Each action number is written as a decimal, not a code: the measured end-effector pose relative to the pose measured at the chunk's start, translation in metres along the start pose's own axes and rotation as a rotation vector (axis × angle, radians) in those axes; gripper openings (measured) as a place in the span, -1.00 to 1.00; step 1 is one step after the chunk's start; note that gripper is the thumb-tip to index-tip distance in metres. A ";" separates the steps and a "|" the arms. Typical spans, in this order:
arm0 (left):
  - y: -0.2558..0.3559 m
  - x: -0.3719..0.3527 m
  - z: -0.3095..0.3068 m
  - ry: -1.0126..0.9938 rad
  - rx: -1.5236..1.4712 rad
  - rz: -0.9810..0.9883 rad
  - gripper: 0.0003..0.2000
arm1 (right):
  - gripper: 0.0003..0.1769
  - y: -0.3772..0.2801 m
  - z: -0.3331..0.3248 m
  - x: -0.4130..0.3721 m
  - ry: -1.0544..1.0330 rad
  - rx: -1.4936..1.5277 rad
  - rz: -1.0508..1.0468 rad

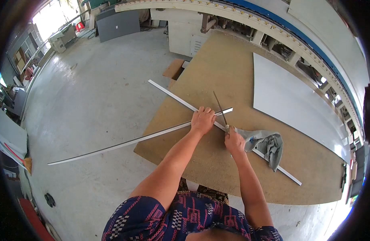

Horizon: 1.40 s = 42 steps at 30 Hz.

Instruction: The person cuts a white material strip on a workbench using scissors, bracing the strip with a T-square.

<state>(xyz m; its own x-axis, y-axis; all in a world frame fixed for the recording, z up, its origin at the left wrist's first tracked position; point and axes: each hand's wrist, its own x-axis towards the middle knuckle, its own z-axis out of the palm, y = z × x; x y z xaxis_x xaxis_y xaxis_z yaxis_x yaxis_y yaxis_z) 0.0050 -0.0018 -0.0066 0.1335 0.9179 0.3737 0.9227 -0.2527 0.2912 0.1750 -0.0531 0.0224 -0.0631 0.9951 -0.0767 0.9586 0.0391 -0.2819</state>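
Note:
My left hand [204, 120] is closed over a long white strip with a dark edge [153, 135], near the strip's right end. This strip crosses on top of a second white strip [175, 97], which lies diagonally on the brown board. In my right hand [235, 141] is a slim dark tool that looks like a file [220, 103], its blade pointing away from me beside the end of the upper strip. Its grip is mostly hidden by my fingers. A crumpled grey cloth [269, 146] lies over the second strip, just right of my right hand.
A brown board [229, 72] forms the work surface. A white panel [293, 100] lies on its right part, before a long machine [269, 30]. The upper strip's left part juts out over the concrete floor [84, 100]. A cardboard box [173, 69] stands beyond the board's left edge.

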 end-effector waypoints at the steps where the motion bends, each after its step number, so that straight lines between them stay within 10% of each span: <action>1: 0.001 0.000 -0.002 -0.008 -0.008 -0.005 -0.81 | -0.50 0.003 -0.002 -0.010 -0.009 0.001 0.016; 42: -0.002 0.001 0.000 -0.019 -0.035 -0.017 -0.82 | -0.50 0.024 -0.001 -0.046 0.024 0.021 -0.005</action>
<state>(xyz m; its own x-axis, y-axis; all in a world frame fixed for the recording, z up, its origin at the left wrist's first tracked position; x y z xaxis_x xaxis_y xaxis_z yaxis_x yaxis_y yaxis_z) 0.0033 -0.0006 -0.0064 0.1250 0.9278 0.3514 0.9115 -0.2473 0.3286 0.2014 -0.0977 0.0204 -0.0610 0.9967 -0.0526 0.9522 0.0424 -0.3025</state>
